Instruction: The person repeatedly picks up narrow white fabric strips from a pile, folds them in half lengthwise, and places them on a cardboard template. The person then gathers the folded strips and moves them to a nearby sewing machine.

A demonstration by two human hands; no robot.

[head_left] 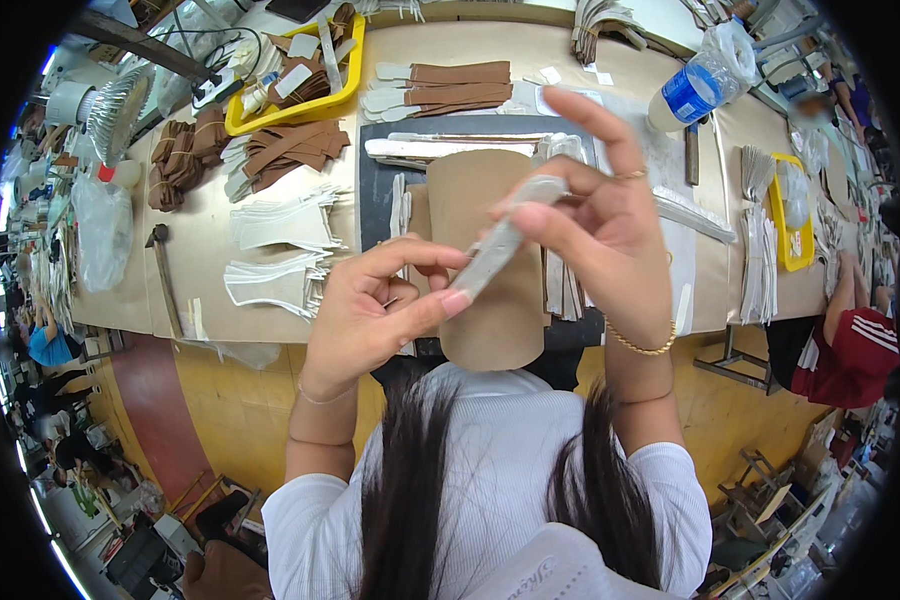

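Note:
Above the table I hold a narrow grey-white strip (494, 248), tilted with its upper end to the right. My left hand (355, 305) pinches the lower end between thumb and forefinger. At the upper end, my right hand (615, 225) grips it between thumb and fingers, the forefinger raised. Beneath the strip lies a curved tan sheet (492, 335) over a dark mat (375, 190). Pale strips (440, 148) are stacked on the mat behind the sheet, and upright bundles (567, 290) of strips stand beside it. Part of the strip is hidden by my fingers.
To the left lie stacks of white pieces (280, 222), brown strips (295, 155), a hammer (163, 275) and a yellow tray (345, 90). A bottle (685, 97) stands at the back right. Another yellow tray (793, 235) and a person in a red sleeve (860, 350) are further right.

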